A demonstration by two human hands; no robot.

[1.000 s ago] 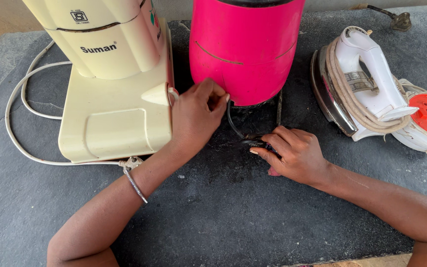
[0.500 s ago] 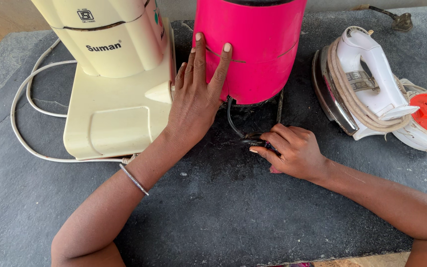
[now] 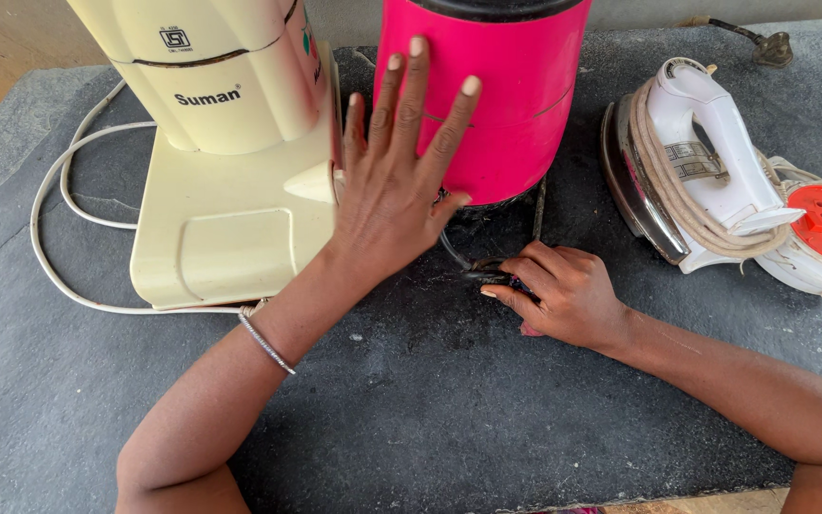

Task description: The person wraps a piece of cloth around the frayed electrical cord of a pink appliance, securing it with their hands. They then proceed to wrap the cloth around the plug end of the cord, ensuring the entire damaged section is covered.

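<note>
On the dark grey stone slab (image 3: 145,419), beside the cream plastic mixer base (image 3: 230,190), my left hand (image 3: 397,190) lies flat and open-fingered against the bright pink cylindrical appliance (image 3: 487,95), while my right hand (image 3: 558,295) pinches its thin black cord (image 3: 463,266) at the foot.

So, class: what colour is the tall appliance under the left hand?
Bright pink appliance, with a black rim; the head view shows it.
</note>
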